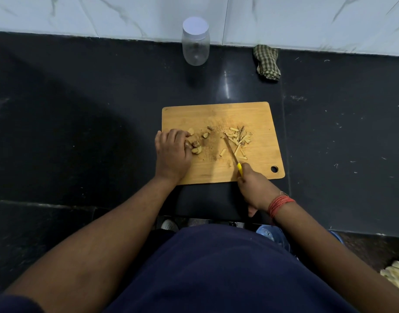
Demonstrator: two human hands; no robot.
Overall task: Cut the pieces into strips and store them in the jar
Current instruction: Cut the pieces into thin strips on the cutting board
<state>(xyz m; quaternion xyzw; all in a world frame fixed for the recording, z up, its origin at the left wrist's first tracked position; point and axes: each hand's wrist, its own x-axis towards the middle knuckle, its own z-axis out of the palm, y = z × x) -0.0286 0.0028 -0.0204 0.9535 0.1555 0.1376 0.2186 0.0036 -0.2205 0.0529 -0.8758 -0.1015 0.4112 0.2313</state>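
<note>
Next piece (195, 144) pinched under left hand (171, 152) fingertips for cutting; knife (231, 152) gripped by right hand (254, 188), strips (238, 137) heaped beyond its blade.

Your left hand (172, 152) rests curled over brown uncut pieces (196, 150) on the wooden cutting board (257, 114); your right hand (255, 188) grips a yellow-handled knife (233, 155) beside pale cut strips (238, 137). The lidded clear plastic jar (195, 45) stands well behind.

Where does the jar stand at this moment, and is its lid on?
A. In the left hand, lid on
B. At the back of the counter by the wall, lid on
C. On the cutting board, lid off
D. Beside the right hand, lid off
B: the jar stands by the wall beyond the cutting board, its white lid on.
</note>
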